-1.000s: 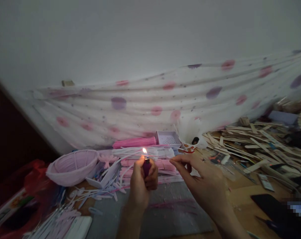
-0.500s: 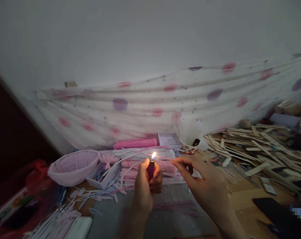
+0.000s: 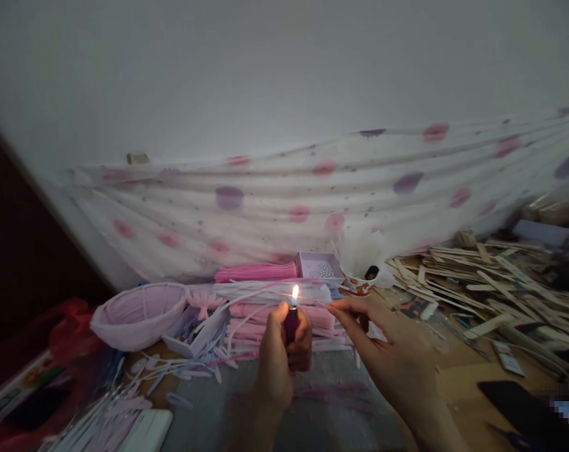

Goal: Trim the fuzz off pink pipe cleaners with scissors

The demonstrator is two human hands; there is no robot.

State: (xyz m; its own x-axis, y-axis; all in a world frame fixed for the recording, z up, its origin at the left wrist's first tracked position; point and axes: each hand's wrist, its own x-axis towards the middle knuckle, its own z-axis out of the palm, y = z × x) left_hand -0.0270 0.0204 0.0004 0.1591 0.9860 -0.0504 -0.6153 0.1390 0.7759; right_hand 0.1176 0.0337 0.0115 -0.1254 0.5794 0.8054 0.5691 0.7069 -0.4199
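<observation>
My left hand is wrapped round a dark purple lighter, held upright with the thumb at its top. A flame burns above it. To the right, my right hand pinches a thin, pale strand between thumb and forefinger. The strand points left toward the flame; its exact kind and whether its tip touches the flame I cannot make out. Behind both hands lie bundles of pink pipe cleaners and white ones, with a brighter pink bundle farther back.
A pink basket stands at left, beside loose pale strips. At the back are a box of pearl beads and a patterned cup. Wooden sticks heap at right, above a dark phone-like slab. A grey mat lies below my hands.
The lighter and my left hand have shifted slightly right. The flame stands taller and more upright. My right hand keeps its pinch, nearly in place; the view has moved slightly.
</observation>
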